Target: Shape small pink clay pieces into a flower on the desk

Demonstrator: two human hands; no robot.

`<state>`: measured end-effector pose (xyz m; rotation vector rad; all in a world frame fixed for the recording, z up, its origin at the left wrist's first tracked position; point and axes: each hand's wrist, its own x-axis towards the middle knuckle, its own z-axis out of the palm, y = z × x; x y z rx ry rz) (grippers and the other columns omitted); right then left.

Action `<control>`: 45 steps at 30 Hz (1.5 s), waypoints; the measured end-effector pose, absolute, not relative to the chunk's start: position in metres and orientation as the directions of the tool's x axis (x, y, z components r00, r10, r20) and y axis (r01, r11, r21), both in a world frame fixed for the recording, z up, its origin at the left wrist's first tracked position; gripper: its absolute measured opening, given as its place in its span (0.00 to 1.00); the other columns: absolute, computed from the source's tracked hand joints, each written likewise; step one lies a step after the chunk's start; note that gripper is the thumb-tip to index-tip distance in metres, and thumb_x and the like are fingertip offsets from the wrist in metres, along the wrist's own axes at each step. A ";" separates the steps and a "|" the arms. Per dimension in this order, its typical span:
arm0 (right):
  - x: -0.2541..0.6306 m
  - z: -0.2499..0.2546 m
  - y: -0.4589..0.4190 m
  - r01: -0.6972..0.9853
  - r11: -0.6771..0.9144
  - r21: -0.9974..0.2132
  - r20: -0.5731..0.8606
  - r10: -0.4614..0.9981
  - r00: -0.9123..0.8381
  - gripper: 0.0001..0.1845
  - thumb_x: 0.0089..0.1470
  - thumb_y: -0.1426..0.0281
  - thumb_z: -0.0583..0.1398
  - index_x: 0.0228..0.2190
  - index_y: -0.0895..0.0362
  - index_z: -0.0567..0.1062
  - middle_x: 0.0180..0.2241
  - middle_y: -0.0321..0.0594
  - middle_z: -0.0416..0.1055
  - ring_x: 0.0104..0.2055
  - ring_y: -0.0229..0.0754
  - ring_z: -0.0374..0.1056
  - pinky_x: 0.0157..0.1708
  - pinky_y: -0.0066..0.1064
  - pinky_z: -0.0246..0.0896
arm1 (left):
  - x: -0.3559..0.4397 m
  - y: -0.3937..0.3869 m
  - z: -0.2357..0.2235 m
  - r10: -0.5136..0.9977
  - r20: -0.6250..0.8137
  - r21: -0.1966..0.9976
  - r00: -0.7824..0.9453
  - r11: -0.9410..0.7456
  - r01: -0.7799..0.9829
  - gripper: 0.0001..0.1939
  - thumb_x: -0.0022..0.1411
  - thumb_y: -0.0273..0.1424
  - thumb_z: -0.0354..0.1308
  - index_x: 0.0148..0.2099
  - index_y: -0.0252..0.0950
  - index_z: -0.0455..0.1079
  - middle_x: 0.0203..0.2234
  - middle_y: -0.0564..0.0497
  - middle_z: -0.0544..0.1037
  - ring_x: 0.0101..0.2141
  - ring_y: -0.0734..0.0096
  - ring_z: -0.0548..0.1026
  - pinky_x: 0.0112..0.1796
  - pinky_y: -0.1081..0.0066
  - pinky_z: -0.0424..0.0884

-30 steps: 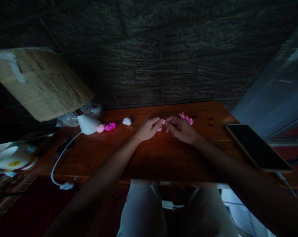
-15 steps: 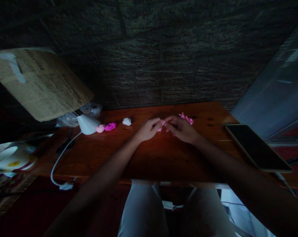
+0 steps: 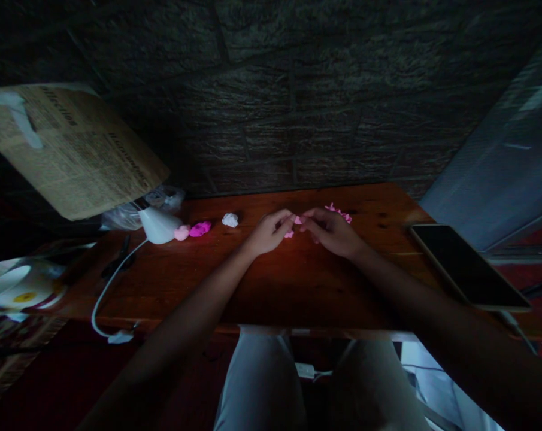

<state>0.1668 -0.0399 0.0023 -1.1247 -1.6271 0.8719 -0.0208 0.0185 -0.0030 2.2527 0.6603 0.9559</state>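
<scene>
Between my two hands is a small light-pink piece (image 3: 298,220) that looks like soft clay or paper. My left hand (image 3: 271,232) pinches its left end with thumb and forefinger. The fingertips of my right hand (image 3: 330,232) are closed on its right end. Just below my left fingertips, another bit of pink (image 3: 289,234) shows on the wooden table (image 3: 271,293). Behind my right hand lies a cluster of pink pieces (image 3: 340,213), partly hidden by the fingers. Farther left are a white crumpled lump (image 3: 230,220), a bright magenta lump (image 3: 200,229) and a pale pink ball (image 3: 182,233).
A lamp with a newsprint shade (image 3: 91,149) and white base (image 3: 158,226) stands at the left, its cord (image 3: 100,296) hanging over the front edge. A large phone or tablet (image 3: 468,263) lies at the right. Behind the table rises a dark brick-patterned wall (image 3: 271,102).
My fingertips have drawn slightly apart, and more of the pink piece shows between them. The pink bit beneath is also a little more visible.
</scene>
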 end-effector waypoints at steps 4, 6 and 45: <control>0.170 0.005 -0.038 0.231 0.252 -0.940 0.236 0.967 -0.092 0.20 0.52 0.52 0.63 0.32 0.57 0.78 0.30 0.39 0.76 0.20 0.32 0.59 0.22 0.29 0.55 | -0.021 0.019 -0.003 0.627 0.469 0.697 0.622 -0.695 0.175 0.14 0.71 0.37 0.50 0.37 0.34 0.69 0.26 0.50 0.76 0.28 0.74 0.74 0.30 0.74 0.68; 0.171 0.005 -0.038 0.209 0.203 -0.957 0.191 0.979 -0.077 0.21 0.51 0.51 0.64 0.32 0.57 0.79 0.28 0.38 0.75 0.21 0.32 0.59 0.22 0.28 0.54 | -0.020 0.018 -0.003 0.622 0.465 0.704 0.629 -0.691 0.163 0.14 0.70 0.38 0.51 0.37 0.33 0.70 0.26 0.50 0.77 0.27 0.74 0.74 0.30 0.74 0.69; 0.171 0.003 -0.037 0.086 0.022 -0.996 0.014 0.995 -0.099 0.08 0.46 0.64 0.65 0.28 0.55 0.81 0.27 0.38 0.76 0.20 0.31 0.56 0.18 0.26 0.49 | -0.022 0.016 0.001 0.508 0.587 0.508 0.630 -0.838 0.202 0.05 0.65 0.29 0.61 0.41 0.37 0.78 0.35 0.48 0.82 0.32 0.73 0.76 0.34 0.72 0.71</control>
